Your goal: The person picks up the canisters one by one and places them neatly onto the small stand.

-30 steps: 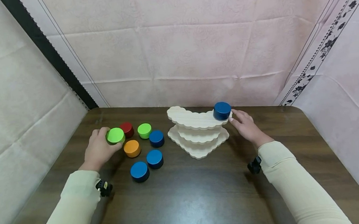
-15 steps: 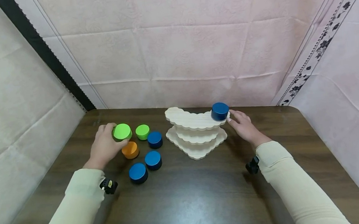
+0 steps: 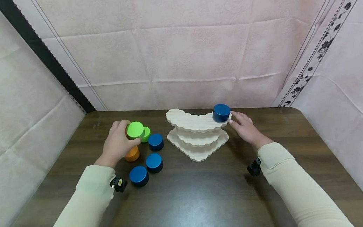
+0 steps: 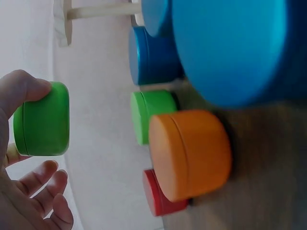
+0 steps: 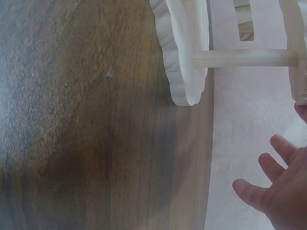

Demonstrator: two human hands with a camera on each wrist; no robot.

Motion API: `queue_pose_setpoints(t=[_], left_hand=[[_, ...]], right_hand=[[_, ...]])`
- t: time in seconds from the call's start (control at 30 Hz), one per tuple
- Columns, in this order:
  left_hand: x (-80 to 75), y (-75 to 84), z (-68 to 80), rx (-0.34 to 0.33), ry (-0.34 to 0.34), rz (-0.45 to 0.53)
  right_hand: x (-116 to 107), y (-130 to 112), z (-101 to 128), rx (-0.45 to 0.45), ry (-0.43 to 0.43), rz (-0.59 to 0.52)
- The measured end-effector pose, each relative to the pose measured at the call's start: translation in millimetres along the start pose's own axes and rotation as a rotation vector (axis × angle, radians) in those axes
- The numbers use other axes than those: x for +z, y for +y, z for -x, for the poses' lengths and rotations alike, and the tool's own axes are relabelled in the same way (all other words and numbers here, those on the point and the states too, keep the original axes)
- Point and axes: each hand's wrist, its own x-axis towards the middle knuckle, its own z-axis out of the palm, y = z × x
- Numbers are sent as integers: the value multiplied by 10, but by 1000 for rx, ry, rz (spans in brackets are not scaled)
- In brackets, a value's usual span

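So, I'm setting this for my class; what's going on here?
A person's left hand is holding a green container up off the table. Their right hand touches the edge of the white stand's top tier, where a blue container sits. On the table, left of the stand, are three more blue containers, an orange one, another green one and a red one, clearest in the left wrist view.
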Motion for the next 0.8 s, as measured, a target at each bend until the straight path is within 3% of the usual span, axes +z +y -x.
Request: queue_pose_setpoints(t=[0.4,0.8], left_hand=[[73,370,-83,57,-29,-7],[204,814,-184,132,-13,21]], right_hand=[[12,12,-4,5,1,1],[8,-14,12,2,7,4]])
